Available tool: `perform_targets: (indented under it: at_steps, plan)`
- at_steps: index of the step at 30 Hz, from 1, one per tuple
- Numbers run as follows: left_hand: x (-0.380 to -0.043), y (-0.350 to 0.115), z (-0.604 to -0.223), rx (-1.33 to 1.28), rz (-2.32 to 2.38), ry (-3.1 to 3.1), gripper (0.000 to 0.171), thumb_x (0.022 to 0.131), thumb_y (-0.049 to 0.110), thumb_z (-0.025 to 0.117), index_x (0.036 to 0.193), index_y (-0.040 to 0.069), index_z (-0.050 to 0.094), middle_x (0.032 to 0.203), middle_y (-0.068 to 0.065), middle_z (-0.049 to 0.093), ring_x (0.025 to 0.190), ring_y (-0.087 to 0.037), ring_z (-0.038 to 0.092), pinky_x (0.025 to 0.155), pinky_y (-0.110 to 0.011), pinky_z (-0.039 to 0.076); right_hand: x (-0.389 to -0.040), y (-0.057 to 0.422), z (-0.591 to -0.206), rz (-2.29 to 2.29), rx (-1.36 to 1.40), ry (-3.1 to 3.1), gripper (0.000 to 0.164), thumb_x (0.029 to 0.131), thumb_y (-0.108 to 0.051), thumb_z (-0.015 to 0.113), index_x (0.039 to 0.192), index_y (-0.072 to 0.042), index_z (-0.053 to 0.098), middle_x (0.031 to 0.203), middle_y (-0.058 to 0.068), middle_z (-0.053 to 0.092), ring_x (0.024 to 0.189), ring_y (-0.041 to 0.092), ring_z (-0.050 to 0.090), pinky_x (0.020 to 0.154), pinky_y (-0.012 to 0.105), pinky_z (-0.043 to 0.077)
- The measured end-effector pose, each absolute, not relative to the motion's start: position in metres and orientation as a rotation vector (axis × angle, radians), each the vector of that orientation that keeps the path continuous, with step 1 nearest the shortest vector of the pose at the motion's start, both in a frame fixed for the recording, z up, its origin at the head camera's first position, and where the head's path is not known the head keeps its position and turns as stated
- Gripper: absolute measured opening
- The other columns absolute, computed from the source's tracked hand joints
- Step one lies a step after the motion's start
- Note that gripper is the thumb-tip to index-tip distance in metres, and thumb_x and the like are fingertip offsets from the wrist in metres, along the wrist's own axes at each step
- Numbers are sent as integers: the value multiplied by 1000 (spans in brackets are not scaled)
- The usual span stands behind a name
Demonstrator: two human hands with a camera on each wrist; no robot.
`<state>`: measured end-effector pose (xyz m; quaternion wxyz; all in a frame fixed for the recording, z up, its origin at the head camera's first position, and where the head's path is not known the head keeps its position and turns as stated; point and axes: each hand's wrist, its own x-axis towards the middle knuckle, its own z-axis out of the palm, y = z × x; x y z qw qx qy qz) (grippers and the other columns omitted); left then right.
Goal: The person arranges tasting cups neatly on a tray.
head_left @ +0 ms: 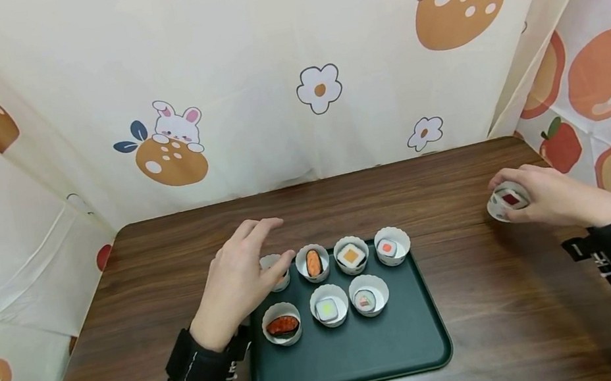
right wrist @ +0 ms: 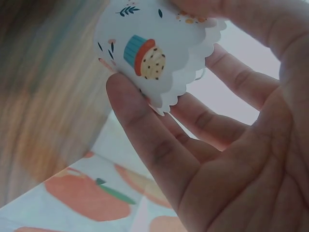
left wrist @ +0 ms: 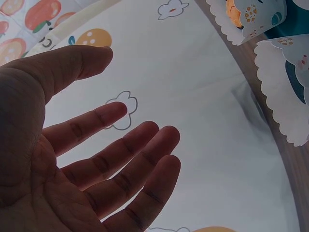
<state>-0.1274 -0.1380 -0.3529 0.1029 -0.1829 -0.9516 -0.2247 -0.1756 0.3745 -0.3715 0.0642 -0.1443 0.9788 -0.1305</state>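
Note:
At the right of the table, my right hand (head_left: 552,196) grips a white scalloped paper cup (head_left: 497,208) by its sides. Inside that cup sits a sushi piece (head_left: 513,197) with a dark red centre. In the right wrist view, the printed cup (right wrist: 145,58) shows a cupcake picture, with fingers and thumb round it. My left hand (head_left: 238,281) is over the back left of a dark green tray (head_left: 356,356), fingers spread and nothing in them. It partly hides one paper cup (head_left: 279,280) in the back row. The left wrist view shows that palm (left wrist: 96,159) bare.
More paper cups stand in two rows on the tray, holding orange-topped sushi (head_left: 313,262), a yellow-centred piece (head_left: 350,255), a red-centred piece (head_left: 387,247), glazed red-brown sushi (head_left: 282,326), a green-centred piece (head_left: 326,310) and a pink-centred piece (head_left: 365,300). Printed cloth (head_left: 254,92) surrounds the wooden table (head_left: 482,322).

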Motion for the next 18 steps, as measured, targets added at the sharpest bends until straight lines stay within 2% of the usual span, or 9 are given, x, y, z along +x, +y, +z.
perform_targets:
  at_steps: [7, 18]
  plan:
    - [-126, -137, -352, -552, -669, -2803, 56, 92, 27, 87, 142, 13, 67, 130, -14, 71, 86, -24, 69, 71, -41, 61, -171, 357, -360, -406, -465, 2977, 51, 82, -14, 90, 127, -7, 67, 107, 21, 66, 90, 29, 62, 70, 37, 49]
    - [-124, -134, -352, -567, -695, -2812, 61, 93, 29, 85, 148, 16, 62, 132, -12, 71, 98, -27, 73, 77, -45, 62, -164, 331, -341, -457, -503, 2968, 54, 84, -15, 89, 131, -8, 63, 112, 21, 66, 91, 28, 61, 67, 35, 51]
